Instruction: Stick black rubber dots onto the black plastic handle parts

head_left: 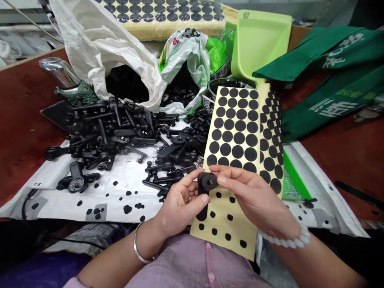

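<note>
My left hand (183,202) is closed around a black plastic crank-like part (203,210), its round end up. Over that end lies a round black sticker pad (209,183) with a small hole in its middle, through which something light shows. My right hand (255,196) pinches the pad's right edge between thumb and fingers. Under both hands is a yellowish sheet of round black stickers (229,136). Its upper rows hold full discs, while small black dots are left on the near part of the backing.
Black crank-like parts (102,128) are heaped at left and centre. Behind them stand a white sack (87,48) and a green-and-white bag (187,68) of black pieces. A light green dustpan (261,44) and green cloth (330,76) are at right, above a green tray (297,176).
</note>
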`<action>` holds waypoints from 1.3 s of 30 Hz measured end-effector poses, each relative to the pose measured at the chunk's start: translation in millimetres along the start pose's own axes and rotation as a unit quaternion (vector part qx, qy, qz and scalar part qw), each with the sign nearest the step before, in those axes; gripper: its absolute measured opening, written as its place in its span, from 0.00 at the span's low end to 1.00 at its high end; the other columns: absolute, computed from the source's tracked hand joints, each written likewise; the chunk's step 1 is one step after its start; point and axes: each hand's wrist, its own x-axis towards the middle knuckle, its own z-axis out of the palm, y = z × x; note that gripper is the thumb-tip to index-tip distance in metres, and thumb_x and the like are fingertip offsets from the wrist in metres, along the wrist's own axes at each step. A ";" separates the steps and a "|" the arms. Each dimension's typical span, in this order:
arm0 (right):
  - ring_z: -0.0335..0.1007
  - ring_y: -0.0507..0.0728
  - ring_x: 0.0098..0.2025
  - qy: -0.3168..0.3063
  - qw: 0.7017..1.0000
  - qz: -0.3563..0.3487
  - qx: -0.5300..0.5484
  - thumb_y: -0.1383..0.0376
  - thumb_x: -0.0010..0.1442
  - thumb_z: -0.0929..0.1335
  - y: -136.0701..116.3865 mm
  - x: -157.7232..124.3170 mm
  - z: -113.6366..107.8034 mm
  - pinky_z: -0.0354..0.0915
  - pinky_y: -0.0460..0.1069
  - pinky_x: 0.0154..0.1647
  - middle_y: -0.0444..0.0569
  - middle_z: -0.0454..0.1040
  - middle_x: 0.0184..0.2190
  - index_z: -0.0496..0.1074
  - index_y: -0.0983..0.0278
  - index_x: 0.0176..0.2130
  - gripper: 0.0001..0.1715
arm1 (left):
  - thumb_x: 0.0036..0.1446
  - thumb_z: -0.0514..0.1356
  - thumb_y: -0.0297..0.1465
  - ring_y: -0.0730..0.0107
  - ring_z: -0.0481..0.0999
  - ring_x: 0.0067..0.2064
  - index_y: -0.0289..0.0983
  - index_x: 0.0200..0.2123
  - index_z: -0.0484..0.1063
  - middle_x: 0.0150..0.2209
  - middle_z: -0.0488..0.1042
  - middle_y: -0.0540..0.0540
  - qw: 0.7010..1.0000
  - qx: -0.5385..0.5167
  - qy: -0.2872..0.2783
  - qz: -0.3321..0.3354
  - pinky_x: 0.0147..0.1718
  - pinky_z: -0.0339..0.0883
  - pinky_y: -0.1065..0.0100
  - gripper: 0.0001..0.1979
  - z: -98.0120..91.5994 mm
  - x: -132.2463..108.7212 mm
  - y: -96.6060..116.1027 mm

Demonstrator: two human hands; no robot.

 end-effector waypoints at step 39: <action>0.65 0.62 0.51 0.025 0.998 -0.032 -0.045 0.56 0.55 0.72 17.1 4.0 2.0 0.58 0.56 0.54 0.50 0.70 0.48 0.74 0.63 0.28 0.13 | 0.56 0.59 0.33 0.69 0.74 0.36 0.35 0.55 0.64 0.36 0.76 0.46 0.996 0.025 0.081 -0.036 0.36 0.66 0.69 0.23 -2.4 3.1 -10.3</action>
